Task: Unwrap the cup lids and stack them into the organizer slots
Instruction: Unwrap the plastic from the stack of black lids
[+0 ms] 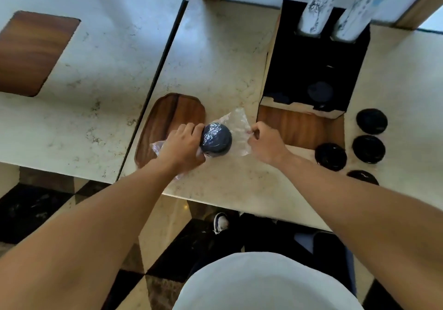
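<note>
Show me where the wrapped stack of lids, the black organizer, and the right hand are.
wrapped stack of lids [216, 139], head view, on the top lid under plastic
black organizer [311, 70], head view, dark interior
right hand [265, 143], head view, back of hand

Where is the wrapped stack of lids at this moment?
The wrapped stack of lids is at the centre of the head view, on the marble counter, gripped by the left hand, right of the wooden inlay, while the right hand pinches its plastic.
</note>
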The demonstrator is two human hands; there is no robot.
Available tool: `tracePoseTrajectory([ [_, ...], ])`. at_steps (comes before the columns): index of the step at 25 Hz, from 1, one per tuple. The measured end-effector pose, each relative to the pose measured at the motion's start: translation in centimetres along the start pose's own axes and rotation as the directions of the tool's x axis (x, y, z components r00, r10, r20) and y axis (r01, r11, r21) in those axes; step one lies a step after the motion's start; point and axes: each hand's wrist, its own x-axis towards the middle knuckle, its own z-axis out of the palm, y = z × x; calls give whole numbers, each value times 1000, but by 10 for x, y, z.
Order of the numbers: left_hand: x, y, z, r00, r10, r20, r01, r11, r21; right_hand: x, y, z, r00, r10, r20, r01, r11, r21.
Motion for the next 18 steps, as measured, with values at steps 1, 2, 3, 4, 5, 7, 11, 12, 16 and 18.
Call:
tracePoseTrajectory([
  [1, 4, 9, 2, 999, 38, 5, -38, 999, 11, -9, 12, -6, 1000, 17, -21, -17, 1000, 12],
  [2, 7, 18, 3, 997, 74, 13, -74, 997, 15, -16, 23, -11, 999, 38, -37, -37, 999, 21],
  [3, 13, 28, 3, 993, 117, 26, -117, 993, 18, -24, 34, -17, 996, 68, -57, -66, 997, 39],
  [4, 19, 38, 3, 986, 159, 40, -160, 987, 24, -30, 45, -23, 992, 103, -79, -98, 993, 62],
  [5, 25, 47, 3, 979, 197, 49, -199, 980, 33, -35, 56, -27, 985, 142, -99, -134, 988, 80],
  [7, 37, 66, 4, 964, 257, 65, -261, 964, 53, -43, 76, -34, 969, 213, -128, -199, 974, 112],
  [11, 50, 105, 16, 939, 323, 117, -336, 936, 106, -58, 113, -48, 948, 282, -145, -252, 948, 196],
  [12, 52, 114, 19, 933, 333, 138, -348, 931, 109, -63, 122, -51, 942, 304, -139, -271, 938, 214],
  [16, 59, 138, 27, 916, 353, 188, -377, 919, 112, -71, 150, -62, 926, 358, -117, -327, 920, 217],
  [18, 59, 141, 31, 918, 341, 202, -368, 922, 117, -71, 156, -63, 926, 362, -105, -334, 917, 217],
])
